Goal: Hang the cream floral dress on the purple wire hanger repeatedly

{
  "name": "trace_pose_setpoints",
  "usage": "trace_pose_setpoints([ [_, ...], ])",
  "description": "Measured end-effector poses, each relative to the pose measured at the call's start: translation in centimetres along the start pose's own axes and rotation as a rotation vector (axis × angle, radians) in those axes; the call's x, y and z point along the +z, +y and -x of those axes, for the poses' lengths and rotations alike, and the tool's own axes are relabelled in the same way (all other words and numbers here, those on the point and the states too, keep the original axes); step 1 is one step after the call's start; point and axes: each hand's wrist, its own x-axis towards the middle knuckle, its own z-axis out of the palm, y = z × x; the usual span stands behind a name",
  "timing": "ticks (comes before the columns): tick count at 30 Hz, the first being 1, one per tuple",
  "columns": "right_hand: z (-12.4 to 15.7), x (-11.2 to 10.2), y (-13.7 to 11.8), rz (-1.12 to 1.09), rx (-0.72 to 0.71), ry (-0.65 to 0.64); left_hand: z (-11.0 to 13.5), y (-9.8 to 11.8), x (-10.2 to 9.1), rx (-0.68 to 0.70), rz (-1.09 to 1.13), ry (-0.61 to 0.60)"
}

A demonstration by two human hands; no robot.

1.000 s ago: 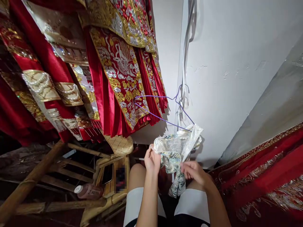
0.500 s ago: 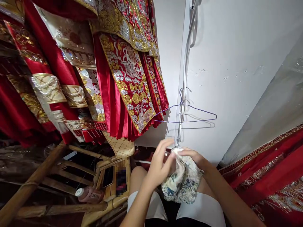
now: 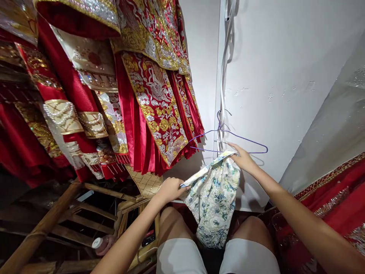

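Nearest, at 6 o'clock, are two thighs in white shorts (image 3: 182,255), knees parted. Just past them the two hands are well apart, each closed on the same single floral cloth (image 3: 215,205): the left hand (image 3: 170,189), at 6 o'clock, grips its left edge, and the right hand (image 3: 243,158), near 4 o'clock, pinches its upper right end. The cloth, white with blue, green and yellow print, hangs down between them at 5 o'clock, its lower part above the gap between the knees. At 7 to 8 o'clock stands one bamboo chair (image 3: 54,215), with one pink bottle (image 3: 104,244), white-capped, partly behind the left forearm. Farther off, one purple wire hanger (image 3: 219,129) hangs at 3 o'clock, behind the cloth's top edge. Red embroidered garments (image 3: 159,102), too overlapped to count, fill 9 to 12 o'clock, with two cream bands (image 3: 61,117) strung with pearls at 9; another red garment (image 3: 336,213) lies at 4 o'clock. Behind all is a white wall (image 3: 273,57). Half a second ago the hands were close together and the cloth was bunched over the lap; now it is spread between them. A second ago the hanger reached into the cloth.
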Motion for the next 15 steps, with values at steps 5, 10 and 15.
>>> trace_pose_setpoints([
  [5,0.8,-0.5,2.9,0.301,-0.009,-0.029,-0.4,-1.1,-0.1,-0.255,0.246,0.066],
  [10,2.4,-5.1,2.6,0.197,-0.046,0.059,-3.9,1.3,-0.3,-0.153,0.449,0.120],
  [15,2.9,-6.1,0.8,-0.135,0.030,-0.087,-10.6,5.3,0.0,0.148,0.503,0.155],
])
